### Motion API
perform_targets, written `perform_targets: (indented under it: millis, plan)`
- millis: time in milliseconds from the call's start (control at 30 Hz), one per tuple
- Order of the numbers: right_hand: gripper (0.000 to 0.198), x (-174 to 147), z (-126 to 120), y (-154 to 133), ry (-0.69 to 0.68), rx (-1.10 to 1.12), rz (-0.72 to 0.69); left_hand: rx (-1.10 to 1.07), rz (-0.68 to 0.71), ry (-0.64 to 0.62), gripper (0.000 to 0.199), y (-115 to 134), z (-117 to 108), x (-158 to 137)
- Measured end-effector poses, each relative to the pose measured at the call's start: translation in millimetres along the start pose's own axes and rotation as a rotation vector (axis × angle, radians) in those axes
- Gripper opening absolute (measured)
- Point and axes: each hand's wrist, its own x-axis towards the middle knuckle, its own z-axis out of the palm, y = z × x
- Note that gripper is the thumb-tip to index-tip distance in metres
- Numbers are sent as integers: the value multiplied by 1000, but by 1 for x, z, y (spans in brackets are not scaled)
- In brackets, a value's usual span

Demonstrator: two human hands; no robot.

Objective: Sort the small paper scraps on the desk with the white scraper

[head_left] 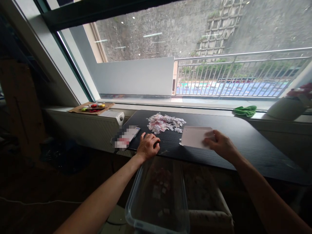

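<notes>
My right hand [220, 144] grips the right end of a pale flat board [195, 136] with rounded corners. The fingertips there are blurred. The board lies low over the dark table, and a few paper scraps [180, 142] are at its left edge. Close to the table's front edge is my left hand [148, 146], its fingers loosely bent and the thumb apart from them; no object shows in it. A heap of white and pinkish paper scraps [162, 123] lies behind, between the two hands. Below the edge stands a clear plastic bin [134, 208] with some scraps inside.
A phone-like device [134, 133], partly pixelated, lies at the left of the dark table [231, 130]. A green cloth [245, 111] and a whitish vase [284, 105] are on the sill. Beside the bin stands a worn box [207, 221]. A radiator [102, 130] is on the left.
</notes>
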Motion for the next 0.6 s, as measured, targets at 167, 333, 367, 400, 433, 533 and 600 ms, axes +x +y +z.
perform_targets:
  millis: [167, 333, 367, 400, 433, 533, 600]
  plan:
    - [20, -2, -16, 3, 68, 26, 17, -5, -1, 2, 17, 1, 0, 0]
    - [17, 2, -14, 0, 5, -7, 32, 3, 4, 5, 17, 0, 1, 0]
    - [17, 1, -16, -1, 5, -43, 39, 3, 4, 4, 17, -1, 1, 0]
    - [17, 0, -18, -3, 15, -72, 46, 0, 2, 3, 17, -1, 0, 0]
    - [17, -2, -20, -5, 29, -89, 53, -3, -3, 3, 17, -2, 0, 0]
    - [15, -6, -26, -11, 55, -110, 60, -9, -16, -11, 16, 3, -3, 2]
    - [11, -8, -27, -12, 61, -127, 59, -12, 23, -35, 15, 12, -5, 5]
